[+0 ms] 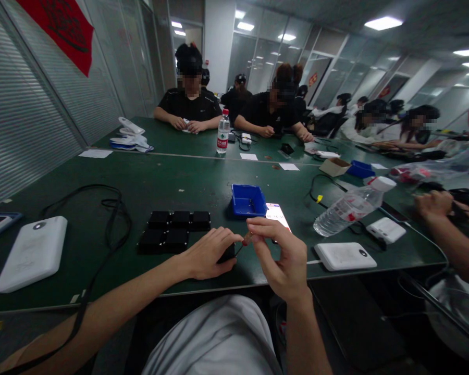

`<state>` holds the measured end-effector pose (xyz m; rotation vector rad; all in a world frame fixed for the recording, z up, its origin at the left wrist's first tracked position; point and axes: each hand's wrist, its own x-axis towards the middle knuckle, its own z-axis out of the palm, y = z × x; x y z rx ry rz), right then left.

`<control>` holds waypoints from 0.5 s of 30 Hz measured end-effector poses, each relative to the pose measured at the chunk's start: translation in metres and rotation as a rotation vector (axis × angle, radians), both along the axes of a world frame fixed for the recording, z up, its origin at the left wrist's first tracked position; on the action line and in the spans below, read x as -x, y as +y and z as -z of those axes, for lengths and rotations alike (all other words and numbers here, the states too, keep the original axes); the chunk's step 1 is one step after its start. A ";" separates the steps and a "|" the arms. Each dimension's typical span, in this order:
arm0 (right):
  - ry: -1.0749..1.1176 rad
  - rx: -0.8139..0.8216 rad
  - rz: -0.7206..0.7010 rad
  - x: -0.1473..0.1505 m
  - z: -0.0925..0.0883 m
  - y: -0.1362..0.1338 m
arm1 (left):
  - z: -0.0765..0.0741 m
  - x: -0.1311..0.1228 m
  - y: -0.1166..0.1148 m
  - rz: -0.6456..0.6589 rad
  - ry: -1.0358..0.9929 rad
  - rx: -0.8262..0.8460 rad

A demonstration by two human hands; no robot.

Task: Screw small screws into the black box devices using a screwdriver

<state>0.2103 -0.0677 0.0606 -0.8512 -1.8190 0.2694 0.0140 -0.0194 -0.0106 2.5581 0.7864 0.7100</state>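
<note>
The desk [195,179] is dark green, the tray [249,212] plain blue. Left of the tray, the square cases [176,238] are black; in front of it, a single case [229,253] is black too, and the screwdriver [248,237] handle looks reddish amber, though small and dim. Beyond the tray, the water bottle [222,134] has a red cap and a red, white and green label.

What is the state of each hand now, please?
Left hand: closed, holding a small black block.
Right hand: closed, holding a screwdriver by its handle.
</note>
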 end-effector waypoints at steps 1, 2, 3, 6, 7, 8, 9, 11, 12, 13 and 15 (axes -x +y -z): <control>0.007 0.020 -0.007 0.000 0.001 0.000 | 0.000 0.000 0.000 -0.001 0.001 -0.005; 0.011 0.033 -0.007 0.001 0.002 0.000 | 0.001 0.000 0.000 0.000 0.000 -0.010; 0.013 0.036 -0.002 0.002 0.003 0.001 | 0.001 0.000 0.000 0.000 -0.002 -0.016; 0.017 -0.007 0.044 0.004 0.004 0.003 | 0.002 0.000 0.001 0.001 0.004 -0.026; 0.019 -0.024 0.061 0.005 0.004 0.004 | 0.002 0.000 0.001 0.002 0.006 -0.027; 0.022 -0.036 0.077 0.006 0.003 0.004 | 0.003 0.000 0.001 0.004 0.006 -0.029; 0.024 -0.046 0.092 0.007 0.003 0.004 | 0.003 0.000 0.001 0.005 0.005 -0.031; 0.023 -0.054 0.118 0.007 0.002 0.003 | 0.003 0.000 0.001 0.007 0.001 -0.035; 0.023 -0.053 0.126 0.007 0.001 0.003 | 0.003 -0.001 0.001 0.007 0.003 -0.031; 0.024 -0.044 0.124 0.007 0.001 0.002 | 0.002 -0.001 0.001 0.008 0.006 -0.024; 0.043 -0.006 0.088 0.006 0.003 0.001 | 0.001 -0.001 0.001 0.006 0.010 -0.001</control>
